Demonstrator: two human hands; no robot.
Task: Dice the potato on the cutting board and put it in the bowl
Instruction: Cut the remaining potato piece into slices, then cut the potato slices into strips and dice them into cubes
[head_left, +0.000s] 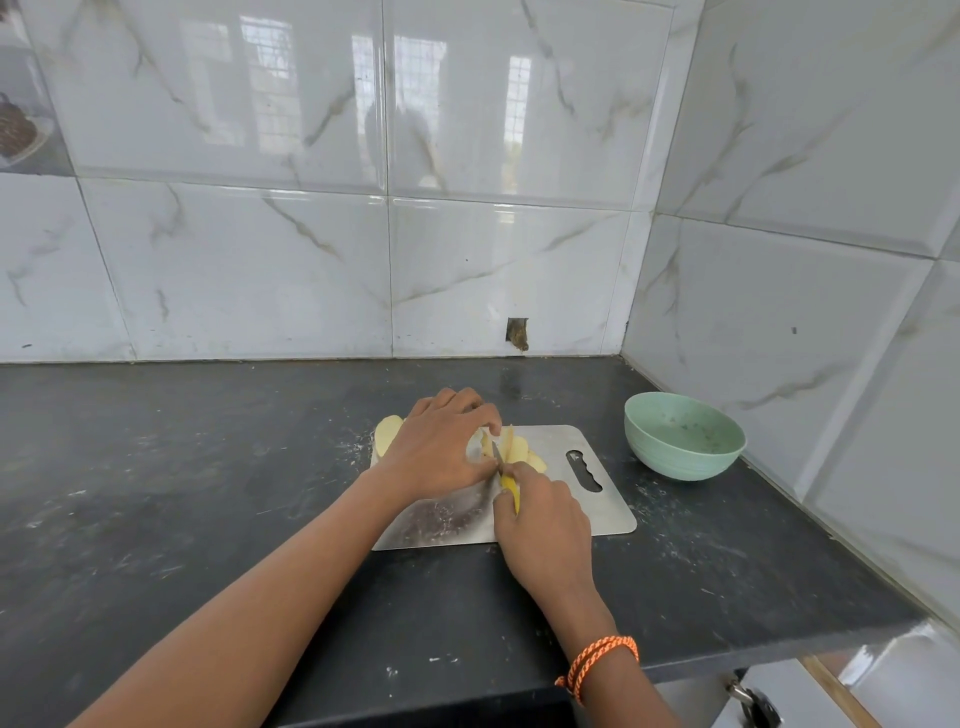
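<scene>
The right hand (540, 514) grips a yellow-handled knife (508, 486), slicing the potato (511, 449) that the left hand (441, 452) curls over on the cutting board (602, 499). Slices need crosscuts before reaching the empty bowl (684, 435) nearby on the desk (208, 467).

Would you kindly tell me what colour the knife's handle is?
Yellow; the knife handle shows in the head view, held by the right hand.
</scene>
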